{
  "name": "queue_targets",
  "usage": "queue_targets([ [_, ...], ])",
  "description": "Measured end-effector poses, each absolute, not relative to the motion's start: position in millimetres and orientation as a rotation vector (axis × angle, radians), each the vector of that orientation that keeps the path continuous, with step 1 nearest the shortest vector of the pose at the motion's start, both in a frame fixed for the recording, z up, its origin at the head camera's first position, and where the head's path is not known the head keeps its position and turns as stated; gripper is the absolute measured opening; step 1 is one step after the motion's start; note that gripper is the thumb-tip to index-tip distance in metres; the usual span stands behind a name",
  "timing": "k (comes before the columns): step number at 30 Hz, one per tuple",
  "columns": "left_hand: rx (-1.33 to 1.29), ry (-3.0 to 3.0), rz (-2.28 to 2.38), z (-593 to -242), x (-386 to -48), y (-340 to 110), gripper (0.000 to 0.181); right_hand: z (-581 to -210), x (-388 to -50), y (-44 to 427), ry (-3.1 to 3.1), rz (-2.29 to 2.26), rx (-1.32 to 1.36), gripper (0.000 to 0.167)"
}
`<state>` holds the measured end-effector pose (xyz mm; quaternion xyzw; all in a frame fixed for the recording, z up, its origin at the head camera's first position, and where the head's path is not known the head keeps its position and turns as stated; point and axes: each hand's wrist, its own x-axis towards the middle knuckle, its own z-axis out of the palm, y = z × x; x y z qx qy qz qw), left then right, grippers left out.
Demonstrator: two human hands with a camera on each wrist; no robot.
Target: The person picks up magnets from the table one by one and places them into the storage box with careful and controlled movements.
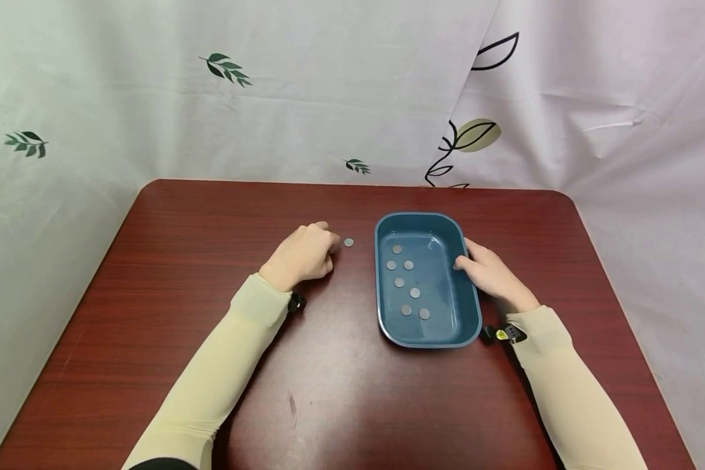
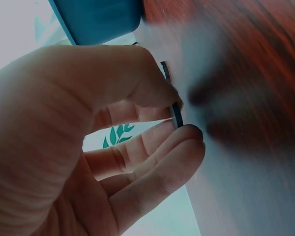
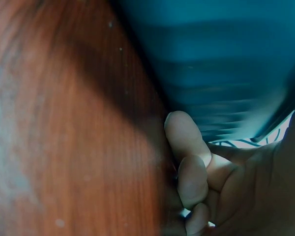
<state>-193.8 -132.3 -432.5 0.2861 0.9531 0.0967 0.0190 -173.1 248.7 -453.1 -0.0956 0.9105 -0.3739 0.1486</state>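
Note:
My left hand [image 1: 307, 253] is low over the table, left of the blue tray. In the left wrist view, its thumb and fingertips pinch a thin coin [image 2: 177, 115] by its edges; the head view hides this coin behind the hand. Another silver-grey coin [image 1: 349, 242] lies on the table just right of the fingers. My right hand [image 1: 490, 269] grips the right side of the blue tray [image 1: 446, 335], thumb over the rim. Its curled fingers [image 3: 184, 135] are against the tray's outer wall. Inside the tray, several coins [image 1: 414, 293] lie flat, spread over the left half.
The reddish-brown wooden table [image 1: 153, 313] has rounded far corners. A white curtain [image 1: 305, 78] with leaf prints hangs behind its far edge. Dark wrist devices [image 1: 296, 302] sit under both sleeves.

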Motion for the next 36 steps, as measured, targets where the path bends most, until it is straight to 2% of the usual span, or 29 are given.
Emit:
queue_targets([
  [12, 0.914, 2.973, 0.276, -430.3, -193.3, -131.9, 0.019, -454.6, -172.7, 249.9, 2.623, -1.069, -0.266, 0.052],
  [28, 0.937, 2.954, 0.323, -429.0, -192.6, -131.8, 0.037, -454.7, -173.8, 249.1, 2.629, -1.074, -0.286, 0.049],
  [36, 0.955, 2.961, 0.344, -429.2, -191.8, -131.7, 0.04, -454.6, -173.6, 249.1, 2.634, -1.062, -0.283, 0.048],
])
